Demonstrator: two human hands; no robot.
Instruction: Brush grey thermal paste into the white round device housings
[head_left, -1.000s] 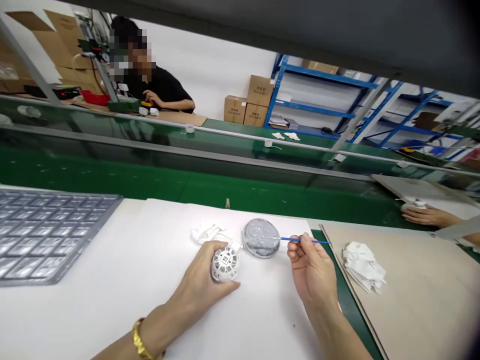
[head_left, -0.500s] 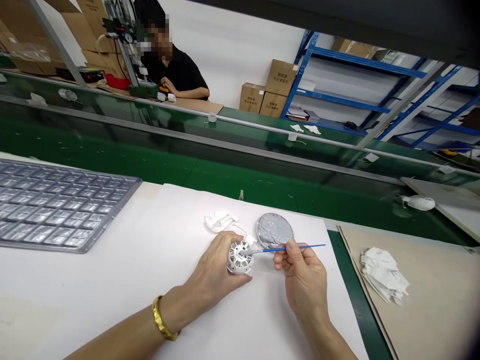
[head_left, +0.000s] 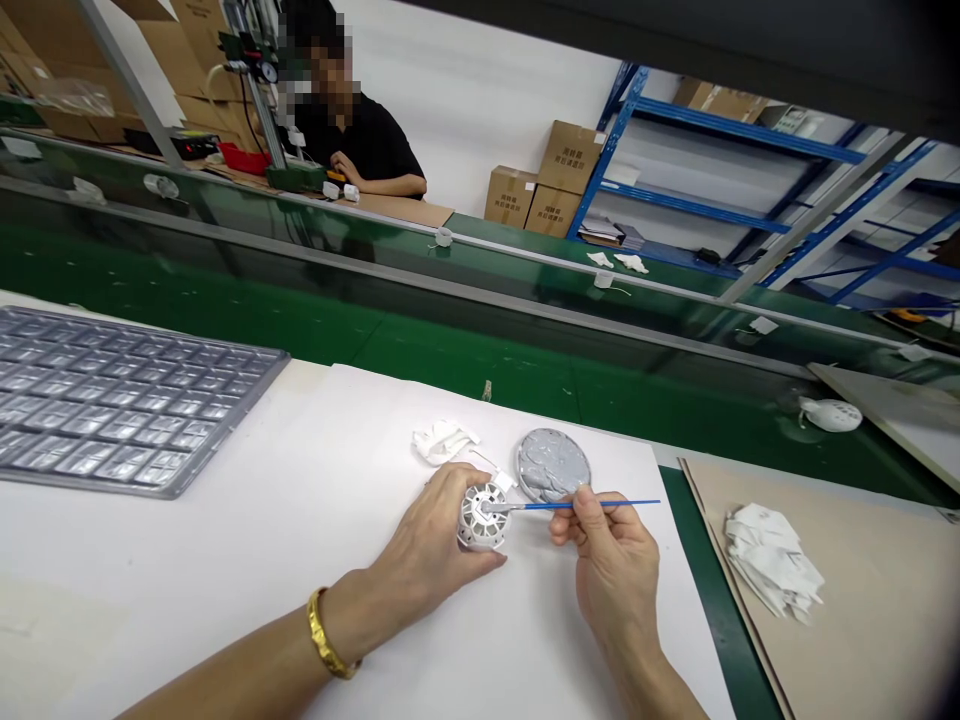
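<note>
One round white part (head_left: 480, 534) is gripped in the left hand (head_left: 426, 535) above the white paper (head_left: 450, 650), its top now touched by one blue brush (head_left: 546, 506), which is pinched in the right hand (head_left: 615, 560) and shifted from the grey paste (head_left: 553, 464), so dabbing is apparently begun.

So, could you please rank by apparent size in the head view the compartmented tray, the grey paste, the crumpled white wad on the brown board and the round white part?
1. Compartmented tray, partly cut off
2. Crumpled white wad
3. Grey paste, partly covered
4. Round white part
</note>
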